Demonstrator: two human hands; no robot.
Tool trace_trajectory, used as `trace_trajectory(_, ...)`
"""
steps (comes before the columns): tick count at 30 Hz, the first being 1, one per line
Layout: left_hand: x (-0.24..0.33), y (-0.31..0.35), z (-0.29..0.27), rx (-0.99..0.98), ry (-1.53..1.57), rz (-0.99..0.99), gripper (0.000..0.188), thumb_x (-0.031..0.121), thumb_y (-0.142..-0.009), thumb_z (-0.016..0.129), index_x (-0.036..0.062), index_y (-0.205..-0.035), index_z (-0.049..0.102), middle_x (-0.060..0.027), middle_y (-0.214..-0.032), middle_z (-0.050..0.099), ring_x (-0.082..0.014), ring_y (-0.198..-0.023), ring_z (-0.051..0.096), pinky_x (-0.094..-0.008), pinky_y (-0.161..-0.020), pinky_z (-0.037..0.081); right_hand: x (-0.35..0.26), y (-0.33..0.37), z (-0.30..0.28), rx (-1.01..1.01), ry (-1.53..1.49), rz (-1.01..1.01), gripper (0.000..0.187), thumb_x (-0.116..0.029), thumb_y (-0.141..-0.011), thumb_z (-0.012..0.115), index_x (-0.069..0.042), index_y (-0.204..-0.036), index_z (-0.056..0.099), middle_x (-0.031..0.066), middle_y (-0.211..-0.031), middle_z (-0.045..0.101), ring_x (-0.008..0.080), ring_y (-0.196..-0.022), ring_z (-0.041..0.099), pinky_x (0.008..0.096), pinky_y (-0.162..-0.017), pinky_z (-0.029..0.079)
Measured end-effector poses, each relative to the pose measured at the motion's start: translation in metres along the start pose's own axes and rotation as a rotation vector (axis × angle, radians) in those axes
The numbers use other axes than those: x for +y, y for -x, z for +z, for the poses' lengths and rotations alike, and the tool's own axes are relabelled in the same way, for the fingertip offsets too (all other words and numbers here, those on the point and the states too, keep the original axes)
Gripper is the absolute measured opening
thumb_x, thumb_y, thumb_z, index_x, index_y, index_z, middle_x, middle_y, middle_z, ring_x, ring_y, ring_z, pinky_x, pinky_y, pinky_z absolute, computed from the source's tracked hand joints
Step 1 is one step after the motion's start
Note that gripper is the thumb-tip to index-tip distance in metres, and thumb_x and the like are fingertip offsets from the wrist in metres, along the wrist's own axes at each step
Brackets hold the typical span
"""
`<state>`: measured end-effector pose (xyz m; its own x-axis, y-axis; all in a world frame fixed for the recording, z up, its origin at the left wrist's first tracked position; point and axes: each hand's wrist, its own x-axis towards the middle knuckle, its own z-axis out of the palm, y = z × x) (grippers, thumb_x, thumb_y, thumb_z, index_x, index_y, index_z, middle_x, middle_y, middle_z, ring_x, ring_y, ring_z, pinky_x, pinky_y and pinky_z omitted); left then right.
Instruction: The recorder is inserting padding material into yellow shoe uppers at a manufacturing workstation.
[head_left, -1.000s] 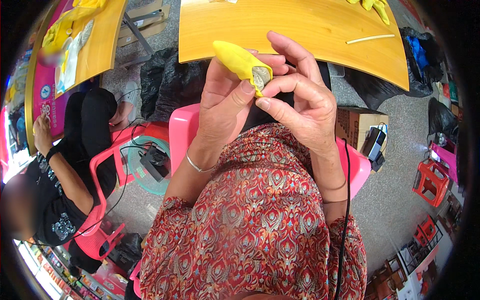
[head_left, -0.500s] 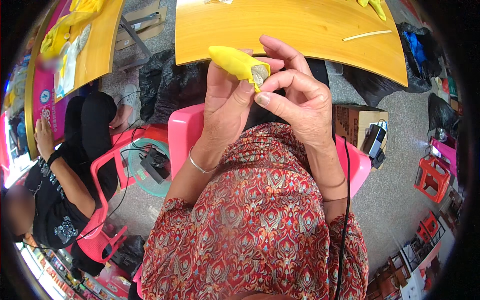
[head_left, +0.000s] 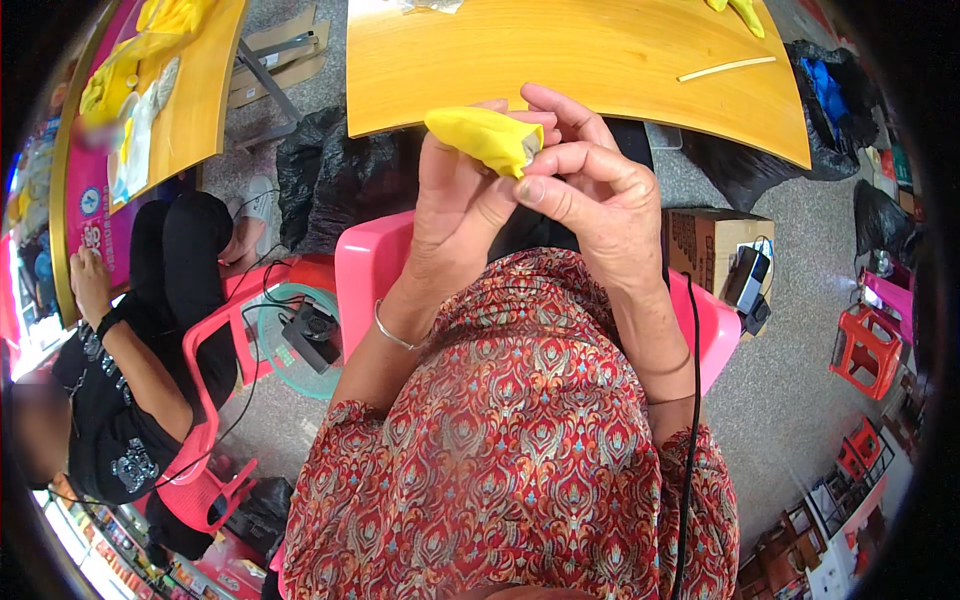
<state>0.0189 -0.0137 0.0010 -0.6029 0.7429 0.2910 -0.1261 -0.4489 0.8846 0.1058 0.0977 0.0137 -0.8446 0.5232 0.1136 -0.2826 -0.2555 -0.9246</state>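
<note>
A small yellow cone-shaped piece (head_left: 475, 135), soft like cloth, lies across my left hand (head_left: 450, 200), whose fingers and thumb are closed around it. Its pointed end is toward the left. At its open right end a little greyish-white material (head_left: 531, 150) shows inside; what that is I cannot tell. My right hand (head_left: 605, 200) pinches the lower edge of this open end between thumb and index finger, with its other fingers raised and bent. Both hands are just off the near edge of the wooden table, above my lap.
The yellow-brown table (head_left: 590, 60) ahead bears a thin pale strip (head_left: 726, 68) and a yellow piece (head_left: 745, 14). Black bags (head_left: 325, 170) lie beneath it. A cardboard box (head_left: 715, 245) stands at right. At left a person (head_left: 140, 390) sits beside another table (head_left: 205, 85).
The yellow edge now covers more of the greyish material at the open end. Both hands and the piece sit slightly lower in view and keep their grip.
</note>
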Motion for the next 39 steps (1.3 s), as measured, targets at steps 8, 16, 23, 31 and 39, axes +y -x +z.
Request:
trace_trajectory(8, -0.004, -0.002, -0.006, 0.047, 0.061, -0.084, 0.056, -0.007, -0.089, 0.057, 0.0068, -0.137, 0.033, -0.0136, -0.125, 0.054, -0.0228, -0.119, 0.054, -0.0346, -0.102, 0.042, 0.008, -0.001, 0.005, 0.025, -0.056, -0.055, 0.012, 0.002, -0.075, 0.075, -0.001, -0.086, 0.071, 0.014, -0.131, 0.05, 0.0187, -0.111, 0.05, 0.0318, -0.097, 0.042)
trace_trajectory(16, 0.003, -0.001, 0.0, 0.119, 0.143, -0.094, 0.056, -0.008, -0.085, 0.062, 0.0058, -0.134, 0.038, -0.0122, -0.123, 0.056, -0.0208, -0.115, 0.057, -0.0332, -0.099, 0.045, 0.005, -0.001, 0.003, -0.008, -0.271, 0.022, 0.01, 0.004, -0.076, 0.073, -0.001, -0.084, 0.07, 0.0139, -0.132, 0.049, 0.0172, -0.111, 0.051, 0.0293, -0.092, 0.045)
trace_trajectory(23, -0.005, -0.001, -0.006, 0.077, -0.02, -0.048, 0.051, -0.011, -0.085, 0.06, 0.0044, -0.131, 0.042, -0.0109, -0.121, 0.057, -0.0212, -0.113, 0.057, -0.0335, -0.1, 0.045, 0.007, -0.003, -0.005, -0.03, 0.331, -0.137, 0.011, 0.0, -0.075, 0.077, -0.002, -0.084, 0.07, 0.0143, -0.126, 0.054, 0.0186, -0.107, 0.055, 0.0292, -0.092, 0.044)
trace_trajectory(31, -0.013, 0.005, -0.003, 0.089, -0.034, -0.095, 0.049, -0.012, -0.086, 0.059, 0.0031, -0.131, 0.043, -0.0099, -0.12, 0.057, -0.0202, -0.113, 0.057, -0.0332, -0.1, 0.044, 0.008, -0.001, -0.002, 0.045, -0.012, -0.097, 0.013, 0.002, -0.076, 0.075, 0.0, -0.087, 0.07, 0.0159, -0.125, 0.055, 0.0195, -0.109, 0.055, 0.0307, -0.095, 0.043)
trace_trajectory(39, 0.003, 0.005, 0.001, 0.098, 0.463, -0.246, 0.036, 0.004, -0.093, 0.056, 0.0017, -0.128, 0.046, -0.01, -0.123, 0.055, -0.0231, -0.113, 0.056, -0.036, -0.091, 0.051, -0.009, 0.0, -0.016, 0.009, 0.185, -0.09, 0.011, -0.001, -0.08, 0.071, 0.001, -0.091, 0.07, 0.0146, -0.124, 0.056, 0.0185, -0.098, 0.061, 0.0311, -0.085, 0.049)
